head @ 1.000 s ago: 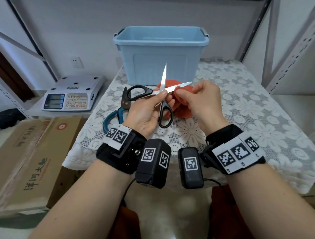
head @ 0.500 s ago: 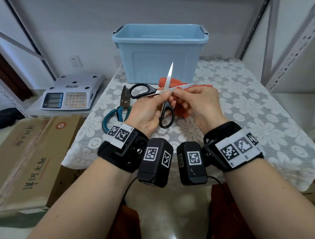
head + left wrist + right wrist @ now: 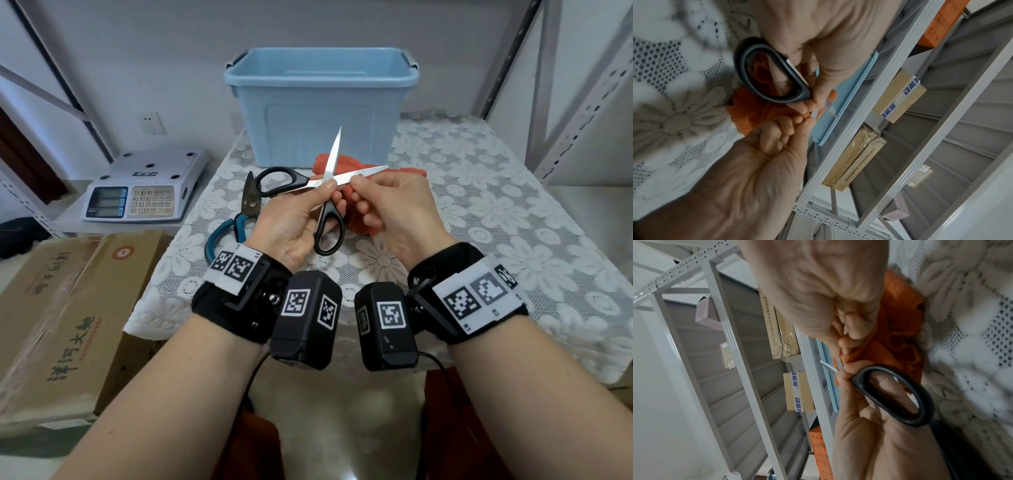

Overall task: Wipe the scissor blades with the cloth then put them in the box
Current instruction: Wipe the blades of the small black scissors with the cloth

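Black-handled scissors (image 3: 334, 156) are held above the table with the blades spread, one pointing up and one to the right. My left hand (image 3: 330, 197) pinches them at the pivot, its lower fingers against one handle loop (image 3: 748, 73). My right hand (image 3: 359, 195) pinches an orange cloth (image 3: 363, 226) round the right-pointing blade close to the pivot, so that only the blade's outer part shows. In the right wrist view the cloth (image 3: 900, 313) hangs under my right hand's fingers (image 3: 846, 340). The light blue box (image 3: 322, 113) stands open just behind the hands.
Teal-handled pruning shears (image 3: 239, 219) lie on the lace-covered table (image 3: 513, 205) left of my hands. A weighing scale (image 3: 144, 192) and a cardboard carton (image 3: 68, 308) sit off the table's left side. Grey shelf uprights (image 3: 582, 102) stand on the right.
My right hand with the cloth has slid left along the right-pointing blade toward the pivot, baring more of the tip. The left hand keeps its hold on the scissors.
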